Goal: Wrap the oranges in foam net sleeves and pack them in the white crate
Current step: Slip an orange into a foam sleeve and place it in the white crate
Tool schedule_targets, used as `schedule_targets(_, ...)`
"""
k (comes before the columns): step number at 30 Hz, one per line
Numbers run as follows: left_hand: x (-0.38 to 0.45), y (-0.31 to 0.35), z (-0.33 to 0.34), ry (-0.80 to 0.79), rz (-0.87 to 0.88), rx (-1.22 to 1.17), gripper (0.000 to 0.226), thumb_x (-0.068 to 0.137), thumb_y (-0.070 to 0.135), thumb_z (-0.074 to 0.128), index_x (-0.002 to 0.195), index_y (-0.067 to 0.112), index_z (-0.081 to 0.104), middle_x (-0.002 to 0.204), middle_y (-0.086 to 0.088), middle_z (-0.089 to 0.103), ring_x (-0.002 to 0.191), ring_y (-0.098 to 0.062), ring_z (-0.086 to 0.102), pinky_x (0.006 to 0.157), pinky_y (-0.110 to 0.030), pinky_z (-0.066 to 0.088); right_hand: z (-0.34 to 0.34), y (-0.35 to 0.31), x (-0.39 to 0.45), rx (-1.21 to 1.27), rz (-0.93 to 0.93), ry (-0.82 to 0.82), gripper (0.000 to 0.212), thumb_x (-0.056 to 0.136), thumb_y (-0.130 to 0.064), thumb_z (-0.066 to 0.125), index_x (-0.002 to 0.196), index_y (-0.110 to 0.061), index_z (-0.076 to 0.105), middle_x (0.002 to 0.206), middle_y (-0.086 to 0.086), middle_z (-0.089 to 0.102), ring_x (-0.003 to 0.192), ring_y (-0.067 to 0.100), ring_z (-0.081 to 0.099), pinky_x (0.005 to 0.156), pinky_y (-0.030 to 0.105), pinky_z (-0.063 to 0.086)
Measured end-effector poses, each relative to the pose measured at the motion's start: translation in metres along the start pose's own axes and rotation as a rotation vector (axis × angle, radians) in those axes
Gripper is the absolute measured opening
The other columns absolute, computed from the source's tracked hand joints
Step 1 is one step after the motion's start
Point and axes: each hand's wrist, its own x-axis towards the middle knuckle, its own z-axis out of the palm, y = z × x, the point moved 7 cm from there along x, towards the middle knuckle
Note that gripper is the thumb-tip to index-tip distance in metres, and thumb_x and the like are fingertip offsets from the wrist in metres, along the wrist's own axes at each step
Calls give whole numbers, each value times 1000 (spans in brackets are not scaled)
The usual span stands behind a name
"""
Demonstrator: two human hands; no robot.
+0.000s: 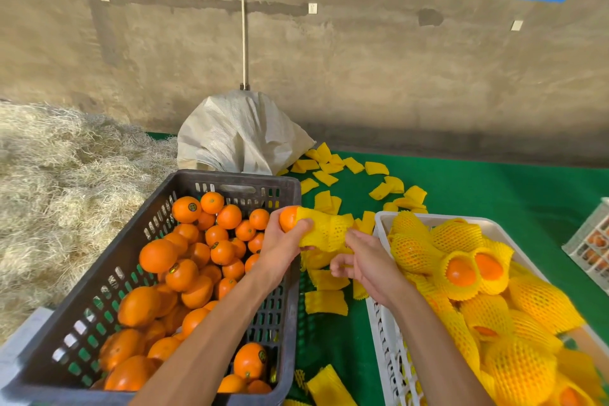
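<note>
Fingers of left hand grip one orange; right hand pinches one sleeve.

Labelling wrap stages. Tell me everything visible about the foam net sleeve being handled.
The foam net sleeve is yellow, soft-looking open mesh, stretched sideways above the gap between the crates. Its left end covers part of an orange, whose left face stays bare. The left hand grips orange and sleeve; the right hand touches its right end.

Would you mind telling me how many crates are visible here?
3: a dark crate of bare oranges on the left, the white crate of sleeved oranges on the right, and a third crate, cut off by the far right edge.
</note>
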Motion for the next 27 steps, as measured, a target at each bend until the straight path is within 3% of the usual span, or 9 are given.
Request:
schedule_targets(2, -2, 2, 1, -7, 31, 84, 45, 97, 15, 69, 136, 16, 48, 126, -18, 63, 112, -37, 67, 79, -45, 62, 0, -4, -1, -8, -30, -19, 23, 107, -10, 47, 120, -6, 66, 92, 16, 69, 65, 18, 63, 58, 28, 54)
schedule_targets(5, -4, 4, 7, -39, 57, 130, 38, 99, 15, 65, 134, 17, 50, 120, -14, 62, 97, -25, 69, 64, -33, 60, -5, -6, -1, 55, -52, 27, 23, 103, 1, 46, 119, 10, 59, 68, 12, 49, 50, 13, 49, 47, 24, 42)
schedule_targets(9, -7, 5, 10, -84, 84, 153, 33, 101, 13, 59, 132, 24, 53, 104, -10, 61, 80, -17, 64, 57, -32, 54, -1, 1, -6, 10, -25, 76, 23, 109, -13, 45, 108, -5, 66, 61, 0, 50, 42, 10, 40, 40, 21, 31)
schedule_targets(11, -5, 9, 9, -95, 123, 159, 32, 102, 13, 57, 131, 29, 57, 97, -5, 62, 80, -17, 61, 61, -35, 50, 4, 4, -7, -73, -1, 121, 29, 111, -21, 38, 99, -7, 60, 58, -1, 46, 42, 13, 44, 40, 23, 34)
schedule_targets(14, -4, 10, 8, -89, 151, 202, 29, 104, 16, 54, 127, 32, 60, 87, 3, 61, 76, -13, 59, 59, -35, 49, 12, 3, -9, -106, 0, 124, 31, 112, -21, 31, 103, -3, 55, 56, 4, 51, 46, 17, 53, 47, 26, 44)
schedule_targets(17, -5, 11, 13, -122, 176, 245, 24, 109, 20, 45, 129, 26, 57, 95, -9, 59, 79, -19, 59, 56, -38, 47, 23, -8, -15, 10, -98, 44, 28, 111, -11, 35, 108, -5, 63, 67, 7, 67, 55, 17, 62, 55, 26, 52)
schedule_targets(20, -5, 12, 14, -150, 174, 248, 25, 111, 21, 40, 131, 21, 56, 95, -13, 58, 78, -21, 58, 56, -36, 45, 27, -11, -18, 97, -120, 41, 28, 106, 1, 42, 106, -9, 68, 69, 8, 67, 53, 15, 59, 51, 25, 49)
schedule_targets(24, -4, 11, 14, -180, 185, 267, 26, 110, 18, 39, 128, 21, 58, 99, -13, 61, 84, -24, 58, 62, -37, 47, 22, -10, -20, -146, -87, 144, 31, 102, 2, 39, 90, -12, 65, 51, 5, 54, 39, 15, 49, 42, 24, 40)
schedule_targets(27, -1, 9, 14, -152, 158, 225, 30, 111, 18, 35, 128, 23, 60, 116, -18, 63, 101, -28, 64, 81, -39, 56, 21, -18, -23, -364, -85, 142, 29, 103, -6, 41, 90, -22, 61, 44, 1, 58, 35, 12, 55, 39, 21, 45)
